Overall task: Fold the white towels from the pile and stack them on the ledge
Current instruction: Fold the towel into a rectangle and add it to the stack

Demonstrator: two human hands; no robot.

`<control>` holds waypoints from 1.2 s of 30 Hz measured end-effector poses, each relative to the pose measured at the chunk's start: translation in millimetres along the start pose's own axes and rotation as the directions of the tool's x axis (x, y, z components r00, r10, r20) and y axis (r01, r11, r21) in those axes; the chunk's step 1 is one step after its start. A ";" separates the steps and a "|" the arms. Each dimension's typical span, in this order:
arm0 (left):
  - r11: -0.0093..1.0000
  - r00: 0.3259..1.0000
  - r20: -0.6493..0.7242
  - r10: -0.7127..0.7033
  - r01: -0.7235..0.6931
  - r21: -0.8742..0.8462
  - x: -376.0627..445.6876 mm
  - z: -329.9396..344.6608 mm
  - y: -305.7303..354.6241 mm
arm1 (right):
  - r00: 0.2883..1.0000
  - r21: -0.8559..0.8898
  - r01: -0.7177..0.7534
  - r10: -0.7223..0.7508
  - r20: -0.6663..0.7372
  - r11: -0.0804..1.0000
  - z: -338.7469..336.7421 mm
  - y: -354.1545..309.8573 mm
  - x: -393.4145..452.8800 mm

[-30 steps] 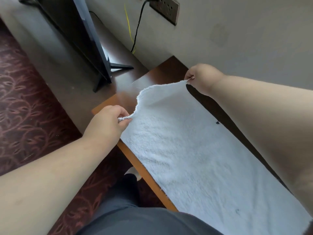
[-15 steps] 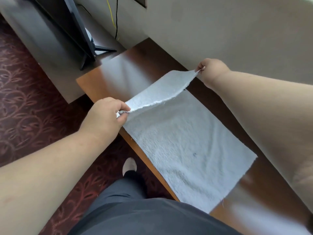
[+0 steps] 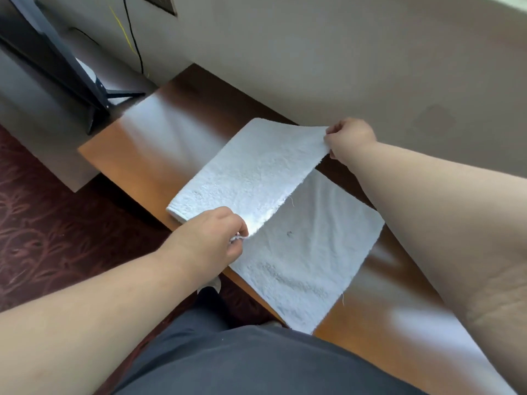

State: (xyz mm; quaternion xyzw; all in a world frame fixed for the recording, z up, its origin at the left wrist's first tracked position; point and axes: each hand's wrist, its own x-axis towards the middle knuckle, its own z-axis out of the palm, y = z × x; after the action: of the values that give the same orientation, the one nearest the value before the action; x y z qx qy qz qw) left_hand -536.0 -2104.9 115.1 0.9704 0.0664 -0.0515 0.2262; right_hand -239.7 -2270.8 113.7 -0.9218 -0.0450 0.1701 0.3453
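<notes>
Head view: white towel half-folded on wooden surface. Left hand, right hand each pinch corner of raised flap. Soft, light, limp; best held at corners.

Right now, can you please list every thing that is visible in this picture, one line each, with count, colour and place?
towel: one, white, spread on the ledge, its far half lifted and folded toward the person
ledge: one, glossy brown wood, along the wall
television: one, black, on a stand at upper left, partly out of frame
socket plate: one, dark, on the wall at the top
cables: two, one black and one yellow, hanging under the socket plate
carpet: one, dark red with a pattern, at left
wall: one, pale beige, behind the ledge
trousers: dark grey, bottom centre
left hand: pinches the near corner of the lifted edge
right hand: pinches the far corner
</notes>
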 end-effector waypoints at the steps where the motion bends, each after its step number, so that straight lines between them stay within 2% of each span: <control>1: 1.000 0.999 0.028 0.031 -0.031 0.002 0.9 2.8 6.9 | 1.000 0.008 -0.014 0.014 -0.011 1.000 -1.6 9.6 -3.4; 9: 0.960 0.929 0.241 0.280 -0.279 -0.041 -9.6 34.5 50.7 | 0.988 0.125 -0.088 0.102 -0.112 0.988 -17.7 85.7 -50.4; 16: 0.917 0.884 0.246 0.398 -0.384 -0.108 -14.1 48.0 80.0 | 0.961 0.158 -0.103 0.139 -0.240 0.982 -39.6 129.3 -82.0; 19: 0.899 0.849 0.296 0.437 -0.418 -0.130 -11.4 57.2 94.5 | 0.949 0.147 -0.141 0.176 -0.261 0.979 -44.5 151.2 -92.2; 22: 0.879 0.789 0.395 0.471 -0.458 -0.134 -7.2 73.9 108.8 | 0.937 0.148 -0.205 0.237 -0.256 0.968 -41.8 173.4 -97.3; 25: 0.857 0.746 0.433 0.505 -0.495 -0.146 -1.8 92.1 118.0 | 0.928 0.174 -0.241 0.279 -0.246 0.955 -35.0 189.7 -94.4; 28: 0.851 0.701 0.507 0.501 -0.506 -0.141 3.2 112.6 120.9 | 0.929 0.142 -0.293 0.316 -0.191 0.946 -29.1 203.9 -89.4; 33: 0.866 0.575 0.682 0.452 -0.466 -0.181 5.6 147.5 110.0 | 0.938 0.026 -0.329 0.330 -0.109 0.944 -17.1 216.7 -82.9; 36: 0.853 0.465 0.774 0.429 -0.491 -0.178 4.4 163.7 105.5 | 0.942 -0.085 -0.328 0.320 -0.099 0.941 -13.8 220.2 -82.7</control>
State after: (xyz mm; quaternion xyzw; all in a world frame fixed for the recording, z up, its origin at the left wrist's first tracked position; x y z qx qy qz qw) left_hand -527.1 -2271.2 14.0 0.8329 -0.3059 -0.4142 0.2026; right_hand -320.2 -2462.7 3.2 -0.9391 0.1134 0.1835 0.2674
